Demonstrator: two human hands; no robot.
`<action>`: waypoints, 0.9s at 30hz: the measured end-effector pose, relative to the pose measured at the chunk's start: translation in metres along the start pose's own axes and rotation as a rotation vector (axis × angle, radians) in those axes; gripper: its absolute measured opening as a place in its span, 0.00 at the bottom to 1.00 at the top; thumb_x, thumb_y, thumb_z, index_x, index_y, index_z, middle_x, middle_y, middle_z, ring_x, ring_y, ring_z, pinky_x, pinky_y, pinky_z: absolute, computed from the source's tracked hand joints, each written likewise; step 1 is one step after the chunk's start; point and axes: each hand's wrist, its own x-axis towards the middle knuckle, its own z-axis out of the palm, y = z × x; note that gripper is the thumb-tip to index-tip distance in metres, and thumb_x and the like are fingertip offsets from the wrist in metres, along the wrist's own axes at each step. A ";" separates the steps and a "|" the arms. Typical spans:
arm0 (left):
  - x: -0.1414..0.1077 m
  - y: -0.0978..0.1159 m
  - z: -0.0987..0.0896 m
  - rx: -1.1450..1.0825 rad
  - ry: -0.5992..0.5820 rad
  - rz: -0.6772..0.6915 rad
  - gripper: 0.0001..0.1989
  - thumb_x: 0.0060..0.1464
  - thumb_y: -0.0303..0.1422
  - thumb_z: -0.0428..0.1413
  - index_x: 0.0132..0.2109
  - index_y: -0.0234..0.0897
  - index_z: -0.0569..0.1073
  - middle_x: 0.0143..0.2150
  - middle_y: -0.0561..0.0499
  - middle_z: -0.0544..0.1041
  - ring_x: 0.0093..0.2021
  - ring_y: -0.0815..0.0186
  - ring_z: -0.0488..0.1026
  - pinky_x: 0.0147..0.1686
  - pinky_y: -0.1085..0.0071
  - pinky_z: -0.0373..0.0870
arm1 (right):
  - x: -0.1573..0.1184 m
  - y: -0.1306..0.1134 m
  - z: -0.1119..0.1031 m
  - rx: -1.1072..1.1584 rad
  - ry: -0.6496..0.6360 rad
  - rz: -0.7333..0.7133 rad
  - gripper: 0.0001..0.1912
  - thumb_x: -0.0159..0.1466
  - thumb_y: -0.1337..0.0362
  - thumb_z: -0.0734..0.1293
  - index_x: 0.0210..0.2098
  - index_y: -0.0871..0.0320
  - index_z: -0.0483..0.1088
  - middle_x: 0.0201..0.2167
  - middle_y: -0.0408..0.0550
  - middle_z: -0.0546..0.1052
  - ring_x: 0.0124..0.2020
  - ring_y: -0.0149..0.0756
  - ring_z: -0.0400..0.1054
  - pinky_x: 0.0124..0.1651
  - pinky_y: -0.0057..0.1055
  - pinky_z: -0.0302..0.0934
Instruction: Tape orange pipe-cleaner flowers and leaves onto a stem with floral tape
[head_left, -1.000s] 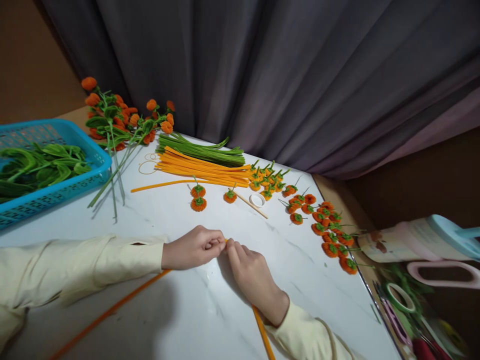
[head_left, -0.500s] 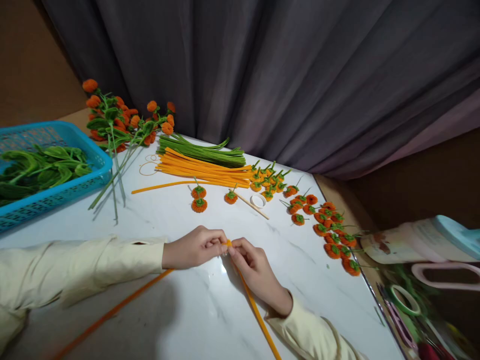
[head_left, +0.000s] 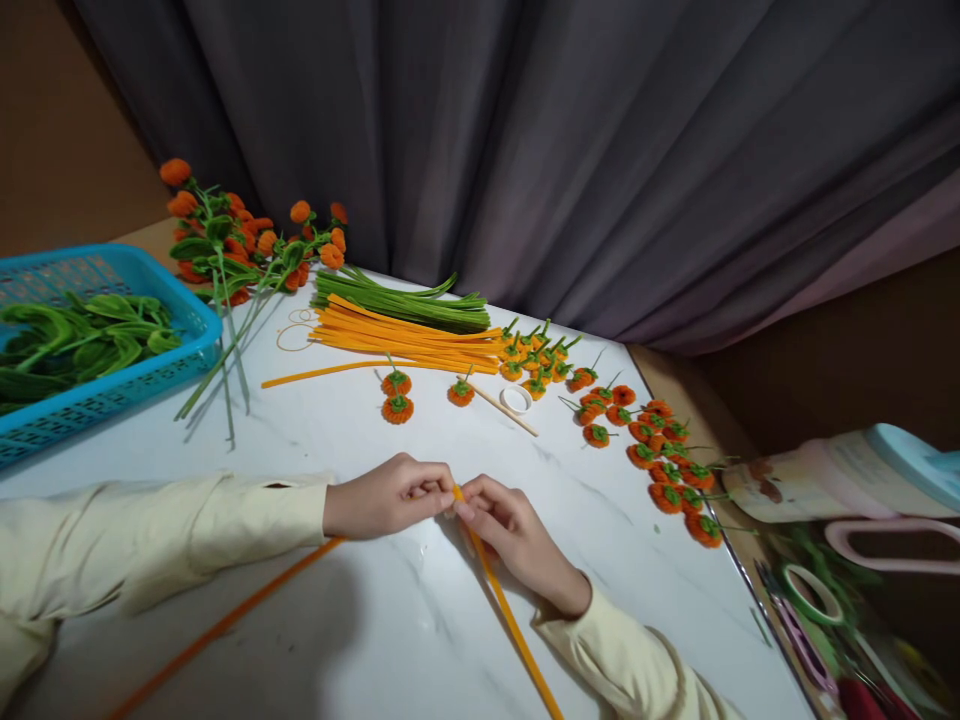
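Note:
Low over the white table, my left hand (head_left: pixel 390 497) pinches an orange pipe cleaner (head_left: pixel 514 625) between thumb and fingers. Close against it, my right hand (head_left: pixel 521 545) pinches the same stem with thumb and index finger. One length runs from the fingertips down to the lower right. Another orange length (head_left: pixel 225 625) comes out from under my left wrist toward the lower left; whether it is the same stem is hidden. Beyond my hands lie three fuzzy orange heads with green tops (head_left: pixel 460 392) and a wooden stick (head_left: pixel 496 404).
A blue basket (head_left: pixel 202 345) of green leaves stands left, near finished orange flowers (head_left: pixel 330 250). Green (head_left: pixel 405 303) and orange pipe cleaner bundles (head_left: pixel 397 338) lie at the back. Several orange heads (head_left: pixel 664 497) line the right edge, beside a tumbler (head_left: pixel 817 480) and green tape (head_left: pixel 814 595).
The small orange bend between my fingertips has given way to a straighter stretch of stem running over my right fingertips. My right hand has shifted slightly; the left is nearly still.

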 end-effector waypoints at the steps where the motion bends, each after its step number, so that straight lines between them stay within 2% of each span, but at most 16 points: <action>1: 0.000 0.000 0.000 0.011 -0.017 0.018 0.10 0.57 0.33 0.47 0.30 0.32 0.65 0.19 0.61 0.55 0.20 0.76 0.49 0.19 0.78 0.48 | 0.000 -0.001 -0.001 0.007 -0.033 0.009 0.13 0.64 0.57 0.61 0.30 0.60 0.63 0.16 0.35 0.56 0.17 0.24 0.48 0.21 0.24 0.43; 7: -0.002 0.001 -0.001 0.051 -0.070 0.074 0.09 0.56 0.31 0.48 0.31 0.30 0.67 0.20 0.58 0.60 0.20 0.76 0.52 0.20 0.79 0.50 | -0.001 0.000 -0.007 0.022 -0.142 0.055 0.15 0.65 0.56 0.59 0.30 0.61 0.66 0.14 0.35 0.58 0.14 0.23 0.49 0.19 0.22 0.44; 14: -0.001 0.001 -0.001 0.014 -0.091 0.010 0.13 0.58 0.32 0.46 0.31 0.29 0.70 0.15 0.60 0.57 0.16 0.77 0.52 0.18 0.80 0.51 | -0.003 0.002 -0.003 0.127 -0.065 0.059 0.15 0.65 0.55 0.60 0.31 0.61 0.67 0.14 0.34 0.57 0.13 0.22 0.49 0.17 0.21 0.43; 18: 0.001 0.002 -0.002 0.012 -0.109 0.033 0.14 0.58 0.31 0.45 0.29 0.29 0.69 0.15 0.60 0.57 0.16 0.78 0.52 0.18 0.80 0.51 | -0.003 0.001 -0.003 0.125 -0.089 0.047 0.15 0.65 0.56 0.60 0.31 0.61 0.68 0.14 0.34 0.56 0.14 0.23 0.50 0.17 0.22 0.43; 23: 0.001 0.001 -0.003 0.034 -0.131 0.086 0.12 0.57 0.29 0.45 0.29 0.30 0.68 0.16 0.60 0.56 0.16 0.78 0.51 0.18 0.80 0.51 | -0.003 0.001 -0.002 0.049 -0.091 0.021 0.16 0.66 0.56 0.58 0.32 0.61 0.68 0.13 0.34 0.55 0.14 0.23 0.48 0.18 0.22 0.43; 27: 0.000 -0.002 -0.002 0.112 -0.093 0.127 0.11 0.56 0.29 0.46 0.28 0.31 0.68 0.16 0.60 0.55 0.18 0.77 0.51 0.19 0.79 0.49 | -0.004 0.002 0.000 -0.087 -0.055 -0.009 0.17 0.66 0.55 0.57 0.32 0.62 0.67 0.13 0.34 0.56 0.15 0.24 0.48 0.19 0.23 0.44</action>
